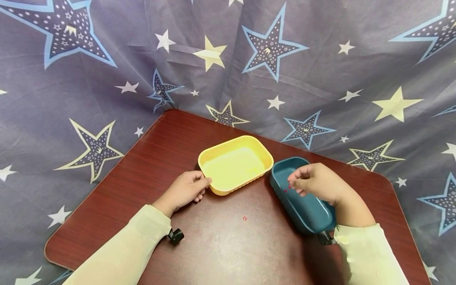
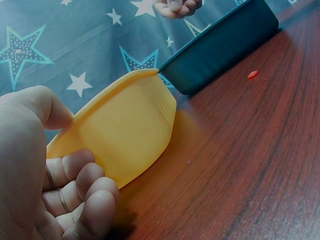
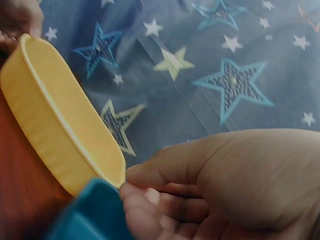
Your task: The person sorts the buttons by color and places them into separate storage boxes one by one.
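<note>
My left hand [image 1: 188, 187] pinches the near-left rim of a yellow plastic box [image 1: 212, 190], thumb on the rim and the other fingers curled against its outer side. Over a dark teal box [image 1: 303, 206] hangs my right hand [image 1: 317, 183], with thumb and fingertips brought together. In the head view, small red pieces [image 1: 285, 190] appear just under those fingertips, against the teal interior; whether they fall or lie there is unclear. The right wrist view shows nothing between thumb and forefinger [image 3: 145, 175]. One small red disc [image 2: 253, 74] lies on the table in front of the boxes.
Both boxes stand on a dark red-brown wooden table [image 1: 142, 158], their near corners almost touching. Star-patterned grey cloth [image 1: 228, 87] hangs around the back and sides. A small black device [image 1: 175, 236] sits at the left cuff.
</note>
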Action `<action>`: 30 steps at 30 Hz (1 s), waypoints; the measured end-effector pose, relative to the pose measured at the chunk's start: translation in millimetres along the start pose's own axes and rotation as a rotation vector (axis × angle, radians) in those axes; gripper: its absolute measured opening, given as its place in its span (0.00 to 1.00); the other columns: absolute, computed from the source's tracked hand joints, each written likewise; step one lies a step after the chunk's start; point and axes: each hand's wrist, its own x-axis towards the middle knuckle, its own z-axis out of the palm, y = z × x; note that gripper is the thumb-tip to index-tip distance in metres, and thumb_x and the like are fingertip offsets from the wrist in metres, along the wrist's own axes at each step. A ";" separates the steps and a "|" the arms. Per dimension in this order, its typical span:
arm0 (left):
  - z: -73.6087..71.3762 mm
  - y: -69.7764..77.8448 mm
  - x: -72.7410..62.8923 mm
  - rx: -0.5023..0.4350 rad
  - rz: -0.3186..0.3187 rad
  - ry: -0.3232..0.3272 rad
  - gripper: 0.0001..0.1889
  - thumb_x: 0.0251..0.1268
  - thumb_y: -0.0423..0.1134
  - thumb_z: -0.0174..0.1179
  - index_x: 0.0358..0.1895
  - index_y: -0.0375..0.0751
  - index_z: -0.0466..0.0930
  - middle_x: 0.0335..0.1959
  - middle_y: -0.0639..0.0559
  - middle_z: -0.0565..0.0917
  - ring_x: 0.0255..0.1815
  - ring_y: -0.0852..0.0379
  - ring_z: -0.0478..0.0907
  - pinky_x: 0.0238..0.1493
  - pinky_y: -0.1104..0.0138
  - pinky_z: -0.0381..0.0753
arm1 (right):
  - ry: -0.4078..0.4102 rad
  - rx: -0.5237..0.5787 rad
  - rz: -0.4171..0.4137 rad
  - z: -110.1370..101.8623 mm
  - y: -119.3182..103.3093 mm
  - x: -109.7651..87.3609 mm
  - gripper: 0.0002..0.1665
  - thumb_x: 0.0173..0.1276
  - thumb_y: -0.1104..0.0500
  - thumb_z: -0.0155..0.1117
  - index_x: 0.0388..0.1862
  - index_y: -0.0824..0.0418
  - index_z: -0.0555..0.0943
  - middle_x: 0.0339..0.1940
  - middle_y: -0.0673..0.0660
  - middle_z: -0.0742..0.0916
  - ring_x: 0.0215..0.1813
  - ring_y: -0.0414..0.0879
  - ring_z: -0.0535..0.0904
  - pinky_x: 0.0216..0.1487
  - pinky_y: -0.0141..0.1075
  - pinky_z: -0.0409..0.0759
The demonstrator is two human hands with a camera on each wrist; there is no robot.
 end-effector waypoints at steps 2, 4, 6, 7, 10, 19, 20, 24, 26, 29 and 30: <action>-0.3 -0.3 0.1 0.003 -0.002 0.001 0.21 0.83 0.53 0.66 0.34 0.40 0.81 0.25 0.49 0.82 0.23 0.56 0.80 0.28 0.66 0.85 | 0.002 -0.033 -0.012 7.5 -5.3 -2.1 0.11 0.78 0.60 0.74 0.52 0.66 0.92 0.37 0.56 0.93 0.38 0.47 0.90 0.43 0.36 0.93; -0.7 -0.4 0.1 0.008 -0.002 0.003 0.21 0.83 0.53 0.66 0.33 0.40 0.81 0.25 0.49 0.82 0.23 0.56 0.80 0.28 0.66 0.85 | 0.006 -0.072 -0.016 15.3 -10.4 -4.0 0.10 0.78 0.59 0.74 0.51 0.64 0.92 0.37 0.55 0.92 0.38 0.47 0.89 0.43 0.36 0.92; -1.1 -0.2 -0.1 0.011 -0.002 0.004 0.22 0.83 0.53 0.66 0.33 0.40 0.81 0.25 0.49 0.82 0.23 0.55 0.80 0.28 0.66 0.85 | 0.008 -0.110 -0.021 23.2 -15.1 -6.0 0.10 0.79 0.58 0.74 0.51 0.63 0.92 0.36 0.54 0.91 0.37 0.47 0.89 0.44 0.37 0.91; -1.4 0.0 -0.4 0.014 -0.001 0.005 0.22 0.83 0.54 0.66 0.33 0.40 0.81 0.25 0.49 0.82 0.23 0.55 0.80 0.28 0.66 0.85 | 0.008 -0.128 -0.024 27.3 -17.2 -7.0 0.10 0.79 0.57 0.74 0.51 0.61 0.93 0.35 0.53 0.91 0.37 0.46 0.89 0.44 0.38 0.90; -1.8 0.8 -0.6 0.017 0.001 0.004 0.22 0.83 0.54 0.66 0.34 0.39 0.81 0.25 0.49 0.82 0.23 0.55 0.80 0.28 0.65 0.85 | 0.003 -0.151 -0.041 40.1 -21.9 -9.3 0.07 0.78 0.56 0.75 0.49 0.57 0.93 0.35 0.52 0.91 0.36 0.46 0.88 0.44 0.40 0.89; -0.3 -1.6 -3.9 0.015 -0.010 0.002 0.22 0.83 0.54 0.66 0.34 0.39 0.81 0.25 0.48 0.82 0.23 0.55 0.80 0.28 0.65 0.85 | 0.002 -0.193 -0.126 92.2 -18.5 -6.7 0.05 0.75 0.58 0.77 0.45 0.57 0.93 0.30 0.45 0.90 0.34 0.40 0.85 0.40 0.34 0.83; -0.3 -2.3 -3.8 0.015 -0.009 0.004 0.22 0.83 0.54 0.67 0.34 0.39 0.81 0.25 0.48 0.82 0.23 0.55 0.80 0.28 0.65 0.85 | 0.006 -0.198 -0.133 98.1 -17.1 -5.3 0.05 0.74 0.58 0.78 0.46 0.57 0.93 0.32 0.44 0.91 0.35 0.39 0.85 0.42 0.34 0.84; -0.8 -2.9 -2.7 0.009 0.007 0.006 0.22 0.83 0.54 0.67 0.33 0.39 0.80 0.25 0.48 0.82 0.23 0.54 0.80 0.27 0.65 0.85 | 0.022 -0.207 -0.165 119.3 -11.4 0.4 0.06 0.72 0.60 0.79 0.45 0.57 0.93 0.36 0.43 0.93 0.40 0.36 0.87 0.44 0.32 0.85; -1.0 -2.5 -1.9 0.009 0.012 0.004 0.23 0.82 0.55 0.67 0.33 0.40 0.80 0.25 0.48 0.82 0.23 0.54 0.80 0.27 0.65 0.84 | 0.028 -0.195 -0.171 128.4 -8.7 2.6 0.06 0.71 0.61 0.79 0.45 0.56 0.93 0.35 0.44 0.93 0.40 0.35 0.87 0.44 0.32 0.84; -1.2 -1.3 -1.4 0.014 0.009 0.001 0.23 0.82 0.56 0.67 0.33 0.40 0.80 0.25 0.48 0.82 0.23 0.55 0.80 0.28 0.65 0.85 | 0.041 -0.188 -0.176 140.9 -4.9 4.9 0.06 0.70 0.60 0.81 0.44 0.54 0.92 0.33 0.43 0.92 0.38 0.35 0.87 0.43 0.31 0.83; -1.1 -1.1 -1.3 0.016 0.007 0.000 0.23 0.82 0.56 0.67 0.33 0.40 0.80 0.25 0.48 0.82 0.23 0.55 0.81 0.28 0.65 0.85 | 0.047 -0.190 -0.181 144.6 -3.8 5.4 0.06 0.70 0.60 0.81 0.44 0.54 0.92 0.32 0.43 0.91 0.38 0.34 0.86 0.43 0.31 0.83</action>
